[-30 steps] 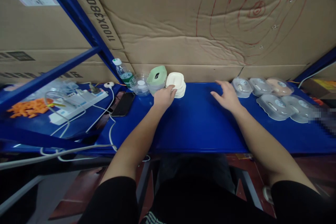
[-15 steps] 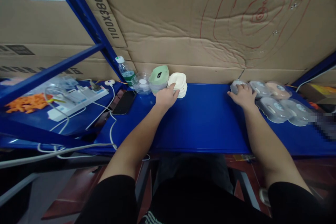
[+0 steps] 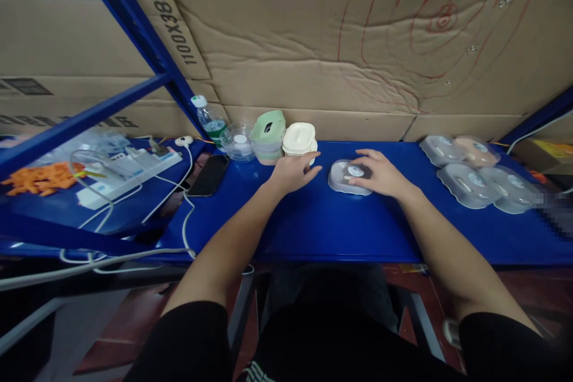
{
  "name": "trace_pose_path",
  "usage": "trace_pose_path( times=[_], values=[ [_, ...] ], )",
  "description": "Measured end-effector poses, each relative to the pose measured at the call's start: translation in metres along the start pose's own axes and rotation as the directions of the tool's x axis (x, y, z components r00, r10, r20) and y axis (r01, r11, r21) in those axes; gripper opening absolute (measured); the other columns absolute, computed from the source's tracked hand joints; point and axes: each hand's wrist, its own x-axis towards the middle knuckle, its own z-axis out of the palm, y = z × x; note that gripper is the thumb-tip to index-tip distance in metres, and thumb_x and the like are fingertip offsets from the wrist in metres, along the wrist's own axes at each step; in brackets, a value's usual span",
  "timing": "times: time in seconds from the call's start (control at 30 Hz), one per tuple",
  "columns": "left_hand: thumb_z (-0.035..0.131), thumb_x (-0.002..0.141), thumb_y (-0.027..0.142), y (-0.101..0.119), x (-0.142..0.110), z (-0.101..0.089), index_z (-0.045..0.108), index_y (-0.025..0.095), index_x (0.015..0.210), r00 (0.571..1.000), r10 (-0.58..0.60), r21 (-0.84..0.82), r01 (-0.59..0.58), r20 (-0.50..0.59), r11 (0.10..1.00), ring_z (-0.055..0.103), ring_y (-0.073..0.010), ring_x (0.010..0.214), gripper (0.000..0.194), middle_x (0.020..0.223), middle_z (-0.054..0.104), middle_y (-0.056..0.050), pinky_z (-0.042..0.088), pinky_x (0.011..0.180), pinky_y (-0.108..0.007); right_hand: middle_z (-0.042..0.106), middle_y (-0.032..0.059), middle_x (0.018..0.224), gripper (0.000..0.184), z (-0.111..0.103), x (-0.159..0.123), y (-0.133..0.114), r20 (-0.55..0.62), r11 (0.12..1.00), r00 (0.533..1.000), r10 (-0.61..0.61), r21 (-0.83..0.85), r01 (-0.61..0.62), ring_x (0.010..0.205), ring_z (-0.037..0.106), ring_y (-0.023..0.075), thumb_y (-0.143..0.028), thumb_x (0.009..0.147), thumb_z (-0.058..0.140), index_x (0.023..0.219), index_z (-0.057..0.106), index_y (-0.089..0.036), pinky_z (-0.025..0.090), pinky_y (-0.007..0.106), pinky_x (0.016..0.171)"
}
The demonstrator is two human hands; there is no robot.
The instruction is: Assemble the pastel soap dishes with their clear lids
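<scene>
My right hand (image 3: 380,174) grips a clear lidded plastic container (image 3: 339,178) over its right side and top, thumb in front and fingers behind. The container has a round white label and is at the middle of the blue table; whether its base touches the surface I cannot tell. My left hand (image 3: 293,174) has its fingers apart and holds nothing. Just beyond it stands a stack of cream-coloured lids or shallow boxes (image 3: 299,136), its lower part hidden by the hand. Left of that stack are light green pieces (image 3: 268,126) stacked over clear containers.
Several more lidded containers (image 3: 468,185) stand at the right. A clear round bowl (image 3: 239,146), a water bottle (image 3: 210,122) and a black phone (image 3: 208,176) are at the left. A blue frame post, a white power strip (image 3: 138,173) and loose cables lie beyond them. Cardboard backs the table (image 3: 340,233).
My right hand has brought one container leftward from the right-hand group to the middle. My left hand has come off the cream stack and slightly toward me, fingers spread.
</scene>
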Motion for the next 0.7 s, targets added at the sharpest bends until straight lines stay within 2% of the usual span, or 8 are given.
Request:
trace_pose_path(
  times=[0.1,0.17,0.27,0.37,0.43,0.5,0.6,0.7],
  values=[
    [0.064,0.103,0.045,-0.001,-0.001,0.003,0.069,0.021,0.139,0.999,0.048,-0.019,-0.048,0.008,0.999,0.078,-0.0201,0.086,0.044,0.085,0.081,-0.005,0.056,0.077,-0.031,0.059,0.0142,0.156,0.075,0.003,-0.003,-0.003,0.128,0.995,0.992,-0.021,0.095,0.009,0.146,0.054,0.0395,-0.063,0.080,0.084,0.144,0.067,-0.028,0.043,0.060,0.121],
    [0.062,0.104,0.047,-0.002,-0.001,0.003,0.070,0.020,0.137,0.995,0.099,-0.040,-0.100,-0.025,0.994,0.078,-0.0199,0.087,0.044,0.089,0.081,-0.006,0.058,0.077,-0.031,0.060,0.0138,0.156,0.083,0.005,-0.003,-0.005,0.147,0.991,0.988,-0.037,0.132,0.018,0.145,0.056,0.0404,-0.062,0.075,0.089,0.148,0.065,-0.029,0.045,0.061,0.120],
    [0.061,0.104,0.049,-0.001,-0.001,0.001,0.068,0.018,0.137,0.966,0.206,-0.065,-0.219,-0.157,0.974,0.076,-0.0235,0.106,0.046,0.116,0.079,-0.013,0.061,0.086,-0.034,0.065,0.0145,0.150,0.073,0.007,-0.001,-0.009,0.025,0.978,0.996,-0.083,0.194,0.076,0.139,0.062,0.0389,-0.061,0.077,0.088,0.139,0.072,-0.027,0.048,0.060,0.118],
    [0.065,0.100,0.054,0.004,0.001,-0.003,0.060,0.019,0.146,0.899,0.334,-0.030,-0.357,-0.283,0.934,0.068,-0.0311,0.128,0.058,0.146,0.064,-0.020,0.060,0.102,-0.046,0.073,0.0135,0.139,0.063,0.006,0.001,-0.017,-0.174,0.950,0.982,-0.068,0.291,0.117,0.131,0.068,0.0362,-0.067,0.080,0.083,0.128,0.077,-0.026,0.052,0.058,0.114],
    [0.065,0.101,0.052,0.011,0.001,-0.005,0.055,0.023,0.150,0.848,0.443,0.031,-0.454,-0.293,0.890,0.064,-0.0328,0.134,0.058,0.157,0.056,-0.020,0.058,0.106,-0.051,0.079,0.0121,0.126,0.063,0.005,0.000,-0.022,-0.242,0.908,0.970,0.029,0.412,0.076,0.117,0.075,0.0341,-0.075,0.082,0.076,0.122,0.079,-0.026,0.060,0.054,0.101],
    [0.061,0.104,0.043,0.019,0.000,-0.008,0.053,0.027,0.151,0.801,0.542,0.094,-0.537,-0.254,0.838,0.063,-0.0314,0.137,0.050,0.163,0.052,-0.017,0.059,0.103,-0.050,0.083,0.0108,0.106,0.068,0.004,-0.001,-0.024,-0.204,0.818,0.964,0.168,0.575,-0.021,0.092,0.080,0.0310,-0.083,0.085,0.066,0.116,0.080,-0.025,0.065,0.045,0.074],
    [0.056,0.108,0.031,0.031,-0.001,-0.012,0.053,0.032,0.151,0.748,0.631,0.163,-0.609,-0.208,0.776,0.063,-0.0279,0.136,0.043,0.165,0.051,-0.014,0.060,0.095,-0.045,0.079,0.0095,0.074,0.081,0.001,-0.002,-0.025,-0.069,0.651,0.942,0.328,0.739,-0.173,0.056,0.074,0.0251,-0.093,0.086,0.050,0.105,0.082,-0.021,0.048,0.032,0.040],
    [0.059,0.108,0.041,0.040,-0.003,-0.018,0.060,0.031,0.145,0.725,0.672,0.194,-0.645,-0.148,0.739,0.066,-0.0280,0.133,0.039,0.165,0.052,-0.013,0.061,0.092,-0.044,0.074,0.0081,0.061,0.092,-0.001,0.001,-0.025,-0.051,0.569,0.894,0.444,0.788,-0.238,0.034,0.057,0.0170,-0.098,0.085,0.040,0.102,0.081,-0.018,0.033,0.028,0.030]
  ],
)
